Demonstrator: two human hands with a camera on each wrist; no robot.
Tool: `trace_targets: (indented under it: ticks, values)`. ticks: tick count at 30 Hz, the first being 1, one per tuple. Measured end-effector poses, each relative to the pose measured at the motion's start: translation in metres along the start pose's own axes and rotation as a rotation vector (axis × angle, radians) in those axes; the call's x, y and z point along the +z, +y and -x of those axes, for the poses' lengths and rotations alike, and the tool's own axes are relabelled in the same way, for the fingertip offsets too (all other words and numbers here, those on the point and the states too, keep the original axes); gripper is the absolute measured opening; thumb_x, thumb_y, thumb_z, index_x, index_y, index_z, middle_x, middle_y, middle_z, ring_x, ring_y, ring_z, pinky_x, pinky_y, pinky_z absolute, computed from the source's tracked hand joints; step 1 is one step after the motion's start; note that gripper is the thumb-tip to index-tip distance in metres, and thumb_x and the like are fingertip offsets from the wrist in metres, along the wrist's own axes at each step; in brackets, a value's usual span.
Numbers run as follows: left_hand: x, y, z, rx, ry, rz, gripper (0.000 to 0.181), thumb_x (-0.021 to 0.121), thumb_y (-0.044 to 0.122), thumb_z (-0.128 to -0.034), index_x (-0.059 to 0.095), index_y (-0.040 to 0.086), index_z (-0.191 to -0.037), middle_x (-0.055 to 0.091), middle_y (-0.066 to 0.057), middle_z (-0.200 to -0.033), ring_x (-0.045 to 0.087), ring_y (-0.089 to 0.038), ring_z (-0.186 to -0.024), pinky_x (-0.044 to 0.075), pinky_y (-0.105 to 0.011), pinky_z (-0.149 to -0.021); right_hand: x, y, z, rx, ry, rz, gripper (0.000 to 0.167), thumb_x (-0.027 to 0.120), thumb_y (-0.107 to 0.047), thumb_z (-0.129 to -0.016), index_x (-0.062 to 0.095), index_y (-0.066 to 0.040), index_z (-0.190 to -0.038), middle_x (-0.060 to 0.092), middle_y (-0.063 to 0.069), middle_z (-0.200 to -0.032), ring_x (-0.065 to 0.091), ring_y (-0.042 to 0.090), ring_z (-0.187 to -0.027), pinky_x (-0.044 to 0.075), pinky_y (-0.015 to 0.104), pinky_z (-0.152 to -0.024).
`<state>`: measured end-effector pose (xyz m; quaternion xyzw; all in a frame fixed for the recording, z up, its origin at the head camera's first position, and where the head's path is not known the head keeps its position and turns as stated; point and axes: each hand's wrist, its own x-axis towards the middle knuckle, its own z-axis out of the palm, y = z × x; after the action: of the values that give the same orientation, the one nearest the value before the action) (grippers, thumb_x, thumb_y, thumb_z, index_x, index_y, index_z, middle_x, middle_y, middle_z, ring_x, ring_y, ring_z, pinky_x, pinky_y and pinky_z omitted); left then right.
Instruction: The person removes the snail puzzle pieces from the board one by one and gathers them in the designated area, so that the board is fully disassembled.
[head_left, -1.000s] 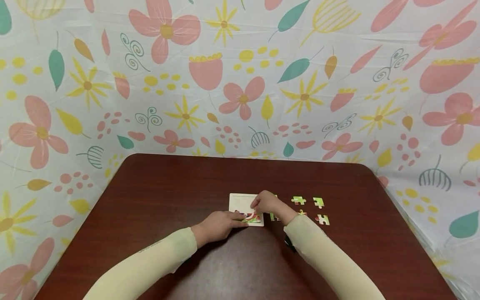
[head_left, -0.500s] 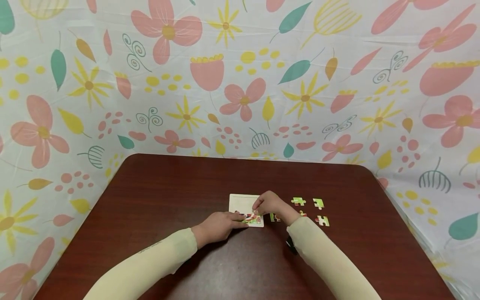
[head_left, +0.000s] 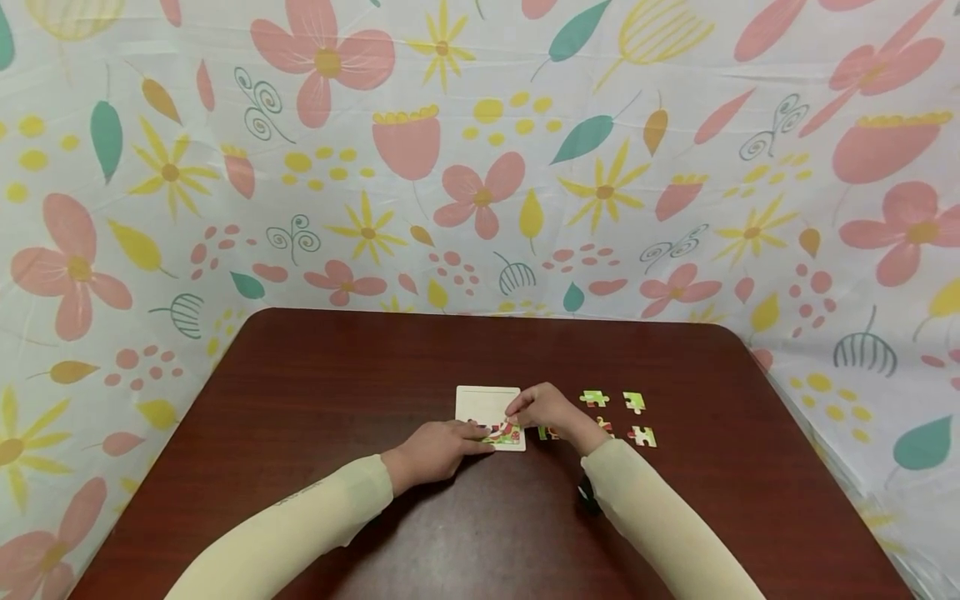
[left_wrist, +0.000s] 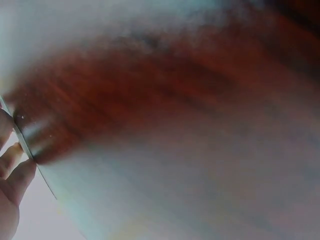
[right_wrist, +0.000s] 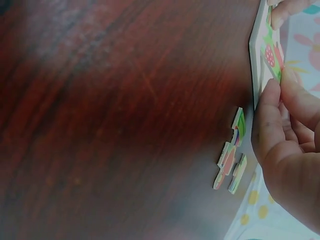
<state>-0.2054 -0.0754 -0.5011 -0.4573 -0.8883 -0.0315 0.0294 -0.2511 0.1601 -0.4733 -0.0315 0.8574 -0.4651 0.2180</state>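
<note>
A pale square puzzle tray (head_left: 480,402) lies on the table, with coloured jigsaw pieces along its near side. My left hand (head_left: 435,452) rests on the tray's near left part, its fingers extended over the pieces. At the tray's right side my right hand (head_left: 550,410) pinches a jigsaw piece (right_wrist: 271,56) between thumb and index finger. That piece is green with a red, white-dotted shape, and it sits tilted over the tray in the right wrist view. Fingers hide part of its edge. Only the left fingertips (left_wrist: 22,175) show at the tray's edge in the left wrist view.
Several loose jigsaw pieces lie right of the tray, among them two green ones (head_left: 595,398) at the back and a red-and-white one (head_left: 642,436) nearer. The right forearm partly covers others. A floral cloth (head_left: 480,167) hangs behind the dark wooden table (head_left: 360,358).
My right hand has shifted slightly to the right at the tray, and its forearm has swung a little outward. The left hand stays on the tray.
</note>
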Motion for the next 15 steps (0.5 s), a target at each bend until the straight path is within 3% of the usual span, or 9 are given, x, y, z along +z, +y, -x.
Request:
trace_targets:
  ticks: [8, 15]
  values:
    - [-0.002, 0.0008, 0.0008, -0.002, 0.007, 0.002, 0.041, 0.061, 0.011, -0.0997, 0.069, 0.029, -0.135, 0.068, 0.003, -0.14, 0.063, -0.015, -0.132, 0.055, -0.032, -0.103, -0.0023, 0.0037, -0.0009, 0.018, 0.04, -0.025, 0.013, 0.072, -0.004, -0.093, 0.078, 0.003, -0.102, 0.075, 0.016, -0.108, 0.071, 0.011, -0.081, 0.062, 0.033, -0.079]
    - [-0.0016, 0.0005, 0.0012, -0.004, 0.012, 0.013, 0.041, 0.06, 0.01, -0.1004, 0.069, 0.029, -0.135, 0.067, 0.003, -0.141, 0.063, -0.015, -0.132, 0.055, -0.032, -0.103, -0.0095, 0.0068, 0.0056, -0.022, -0.003, -0.009, 0.014, 0.071, -0.002, -0.093, 0.077, 0.005, -0.103, 0.073, 0.019, -0.112, 0.07, 0.013, -0.082, 0.062, 0.035, -0.081]
